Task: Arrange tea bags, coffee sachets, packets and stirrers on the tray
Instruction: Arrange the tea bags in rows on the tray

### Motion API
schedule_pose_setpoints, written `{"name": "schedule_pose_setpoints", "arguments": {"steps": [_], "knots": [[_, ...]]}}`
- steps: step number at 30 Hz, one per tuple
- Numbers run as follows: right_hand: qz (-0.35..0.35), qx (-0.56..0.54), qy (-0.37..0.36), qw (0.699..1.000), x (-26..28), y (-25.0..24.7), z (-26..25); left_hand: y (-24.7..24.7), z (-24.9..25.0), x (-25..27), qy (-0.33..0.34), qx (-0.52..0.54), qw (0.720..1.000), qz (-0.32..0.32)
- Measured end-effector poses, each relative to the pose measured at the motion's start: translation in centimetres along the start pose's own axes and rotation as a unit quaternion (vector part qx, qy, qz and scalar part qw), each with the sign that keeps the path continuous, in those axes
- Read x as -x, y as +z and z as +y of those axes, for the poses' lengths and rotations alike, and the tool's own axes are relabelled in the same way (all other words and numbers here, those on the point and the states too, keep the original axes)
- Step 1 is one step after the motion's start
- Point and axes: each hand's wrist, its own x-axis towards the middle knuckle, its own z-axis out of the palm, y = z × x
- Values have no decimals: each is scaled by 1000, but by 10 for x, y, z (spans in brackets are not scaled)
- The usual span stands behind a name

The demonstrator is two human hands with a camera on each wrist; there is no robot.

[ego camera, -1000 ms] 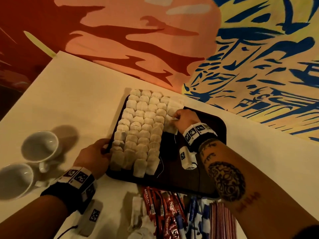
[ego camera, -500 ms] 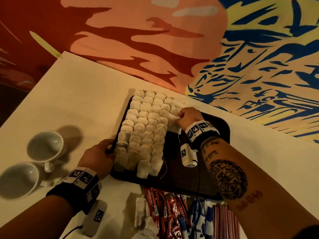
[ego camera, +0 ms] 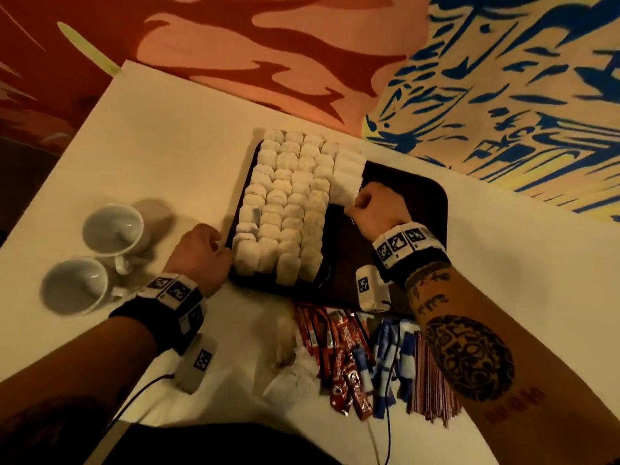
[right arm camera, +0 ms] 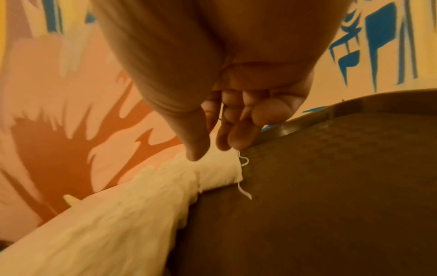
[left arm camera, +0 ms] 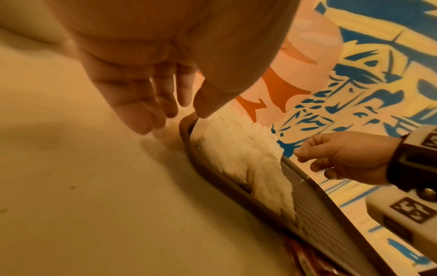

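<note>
Now | tea bags point(ego camera: 288, 203): white, overlapping rows | tray point(ego camera: 419, 196): dark

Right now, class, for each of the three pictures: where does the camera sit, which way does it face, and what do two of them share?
Head: worn on the head, faces forward and down at the tray, tea bags and both forearms.
Left wrist: under the left hand, faces along its fingers to the tray's rim.
Right wrist: under the right hand, faces its fingers at a tea bag's edge.
Shared: left wrist and head views both show the right hand.
</note>
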Motion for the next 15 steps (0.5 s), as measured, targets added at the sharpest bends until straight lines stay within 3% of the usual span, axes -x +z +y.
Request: {"name": "schedule_pose_setpoints", "arguments": {"steps": [2, 4, 6, 10, 12, 15], "knots": [[-45, -3, -7, 999, 37, 14, 14, 0, -4, 21, 49, -3, 998, 27], [-96, 2, -16, 995, 75, 34, 29, 3, -12, 48, 115, -23, 993, 1], [-127, 10, -21, 992, 104, 55, 46, 11, -14, 77, 160, -54, 981, -98], [-85, 1, -31, 996, 134, 80, 68, 38, -16, 110, 139, -69, 950, -271], [-64, -27, -23, 997, 140, 82, 71, 58, -16, 122, 134, -77, 946, -286], [-45, -41, -16, 998, 141, 83, 71, 86, -18, 129, 151, -137, 950, -235]]}}
